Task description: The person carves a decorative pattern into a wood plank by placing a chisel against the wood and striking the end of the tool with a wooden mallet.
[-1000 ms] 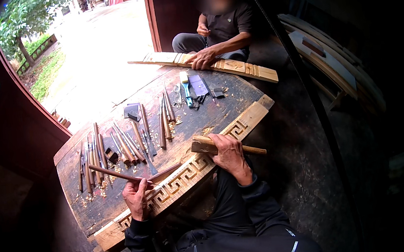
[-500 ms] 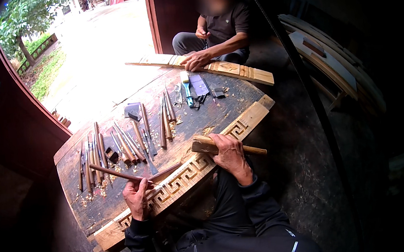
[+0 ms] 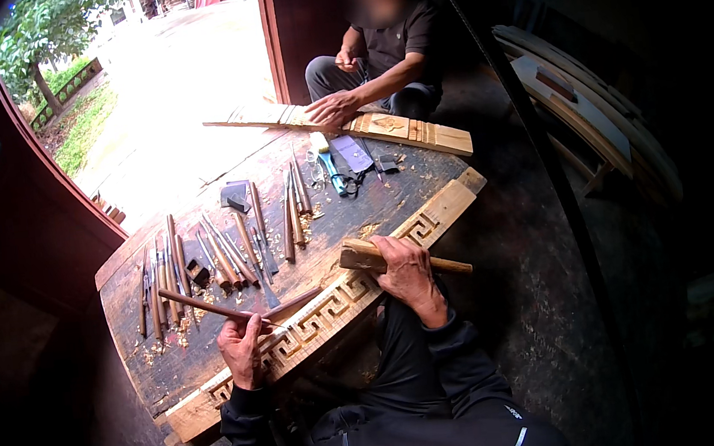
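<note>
A long wooden board [image 3: 329,315] carved with an angular key pattern lies slantwise along the near edge of the worktable. My left hand [image 3: 242,348] is closed around a wood chisel [image 3: 210,303], its handle pointing up to the left and its thin blade reaching the carved grooves. Resting over the board farther right, my right hand [image 3: 409,276] grips a wooden mallet [image 3: 364,257], whose block head is at the left and whose handle sticks out at the right. Another wooden-handled tool [image 3: 294,305] lies just behind the board, partly hidden.
Several carving chisels [image 3: 227,257] and wood shavings are spread over the dark worktable [image 3: 326,256]. A blue-handled brush [image 3: 331,172] lies beside a purple sheet [image 3: 352,153]. Across the table a seated person [image 3: 396,51] holds down another carved board [image 3: 404,128]. Curved planks [image 3: 580,124] lean at the right.
The other person's board has slid left and slightly nearer, shifting the brush and purple sheet, and that person's hands have moved left. My hands, chisel and mallet stay practically still.
</note>
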Demonstrator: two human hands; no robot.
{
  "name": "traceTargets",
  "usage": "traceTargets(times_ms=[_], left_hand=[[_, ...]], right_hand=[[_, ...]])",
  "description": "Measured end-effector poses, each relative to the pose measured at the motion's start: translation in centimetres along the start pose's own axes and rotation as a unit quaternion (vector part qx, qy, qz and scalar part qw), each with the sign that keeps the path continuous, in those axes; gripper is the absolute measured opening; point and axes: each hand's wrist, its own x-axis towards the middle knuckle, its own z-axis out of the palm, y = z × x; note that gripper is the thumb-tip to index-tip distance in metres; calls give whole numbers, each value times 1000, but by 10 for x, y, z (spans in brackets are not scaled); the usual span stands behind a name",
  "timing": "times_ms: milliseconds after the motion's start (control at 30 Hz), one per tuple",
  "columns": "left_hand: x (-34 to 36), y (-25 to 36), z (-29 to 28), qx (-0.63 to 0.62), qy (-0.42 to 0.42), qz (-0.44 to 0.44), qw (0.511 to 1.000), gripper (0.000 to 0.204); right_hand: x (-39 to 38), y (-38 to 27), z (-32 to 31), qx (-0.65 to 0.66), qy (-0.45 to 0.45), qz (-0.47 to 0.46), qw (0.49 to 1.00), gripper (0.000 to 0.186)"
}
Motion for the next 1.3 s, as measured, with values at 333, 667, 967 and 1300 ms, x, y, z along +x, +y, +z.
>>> traceTargets(times_ms=[333, 667, 967, 1300], left_hand=[[1, -2, -3, 18, 1, -4, 1000, 16], [-2, 3, 1, 7, -2, -3, 1000, 14], [28, 32, 17, 55, -175, 45, 982, 10], [46, -5, 10, 5, -123, -9, 992, 11]], right_hand=[[0, 1, -1, 0, 2, -3, 1000, 58], [-1, 2, 1, -3, 1, -3, 1000, 60], [0, 1, -1, -6, -15, 1, 1000, 59], [1, 1, -6, 4, 1, -5, 1000, 62]])
